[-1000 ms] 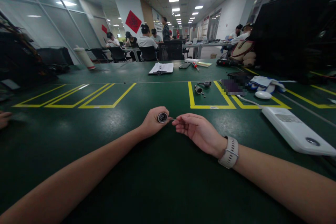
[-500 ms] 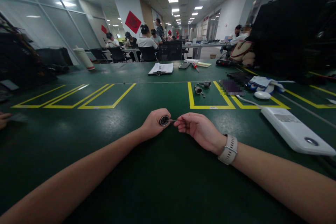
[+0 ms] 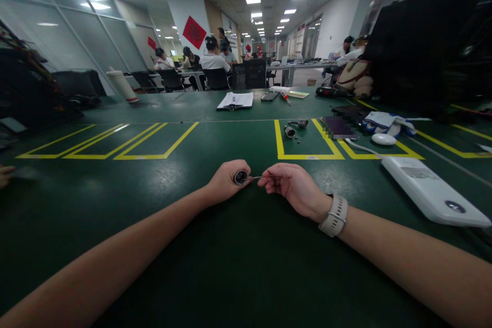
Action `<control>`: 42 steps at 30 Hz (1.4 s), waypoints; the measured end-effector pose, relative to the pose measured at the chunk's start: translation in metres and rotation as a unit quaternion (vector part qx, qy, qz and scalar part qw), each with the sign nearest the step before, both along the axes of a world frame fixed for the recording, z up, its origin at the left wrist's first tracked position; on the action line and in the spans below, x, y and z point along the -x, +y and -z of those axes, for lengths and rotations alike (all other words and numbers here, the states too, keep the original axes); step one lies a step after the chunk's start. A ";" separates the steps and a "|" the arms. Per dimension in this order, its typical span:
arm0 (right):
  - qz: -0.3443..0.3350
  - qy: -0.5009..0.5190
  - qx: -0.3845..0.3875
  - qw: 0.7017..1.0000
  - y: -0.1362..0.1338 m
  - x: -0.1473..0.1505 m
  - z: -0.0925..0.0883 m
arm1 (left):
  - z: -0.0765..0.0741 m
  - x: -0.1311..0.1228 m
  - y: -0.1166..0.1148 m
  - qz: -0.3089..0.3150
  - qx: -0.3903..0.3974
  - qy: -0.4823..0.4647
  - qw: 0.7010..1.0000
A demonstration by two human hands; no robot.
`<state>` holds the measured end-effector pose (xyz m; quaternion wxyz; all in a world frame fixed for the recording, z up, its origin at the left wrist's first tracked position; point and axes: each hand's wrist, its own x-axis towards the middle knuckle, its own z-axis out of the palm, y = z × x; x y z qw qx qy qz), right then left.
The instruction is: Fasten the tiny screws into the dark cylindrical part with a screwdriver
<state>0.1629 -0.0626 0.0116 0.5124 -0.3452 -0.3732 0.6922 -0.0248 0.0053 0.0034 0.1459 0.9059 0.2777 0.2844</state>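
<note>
My left hand [image 3: 226,182] is wrapped round a round, dark metal part [image 3: 240,177], its open end facing me. A thin metal rod [image 3: 254,178] runs from that opening to the fingertips of my right hand [image 3: 288,184], which pinch its other end. The wrist of this hand bears a pale watch strap [image 3: 334,215]. Both hands are above the green table [image 3: 238,266]. Beyond them, inside a yellow taped frame [image 3: 311,157], lie a metal cup-like part [image 3: 289,131], another metal part with a shaft [image 3: 303,123] and some tiny pieces [image 3: 298,140].
On the right lie a white power bank [image 3: 434,189] with a cable, a white oval case [image 3: 383,139] and gloves [image 3: 388,123]. A clipboard [image 3: 235,100], a phone [image 3: 269,96] and a bottle [image 3: 123,85] are farther back. Another person's hand [image 3: 5,175] is at the left edge.
My right hand has shifted slightly right and up, and the rod now slants a little at the round part's opening. My left hand keeps its hold, almost unmoved.
</note>
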 end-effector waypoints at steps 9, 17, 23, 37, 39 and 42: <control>0.016 -0.023 0.003 1.000 0.001 -0.003 -0.001 | 0.000 0.000 -0.002 -0.017 0.002 0.009 1.000; 0.022 -0.037 -0.064 0.997 -0.002 -0.002 0.000 | 0.000 -0.001 -0.001 -0.022 0.007 -0.002 1.000; -0.003 -0.090 -0.128 0.988 -0.009 0.005 -0.002 | -0.003 -0.002 -0.002 -0.026 -0.008 -0.002 1.000; 0.045 -0.243 -0.239 0.939 -0.018 0.003 -0.010 | -0.001 -0.002 -0.002 -0.025 -0.002 0.005 1.000; 0.054 -0.287 -0.260 0.920 -0.021 0.004 -0.013 | -0.001 -0.002 -0.003 -0.025 -0.007 0.009 1.000; 0.045 -0.276 -0.248 0.928 -0.022 0.006 -0.014 | -0.001 -0.001 -0.003 -0.020 -0.017 0.015 1.000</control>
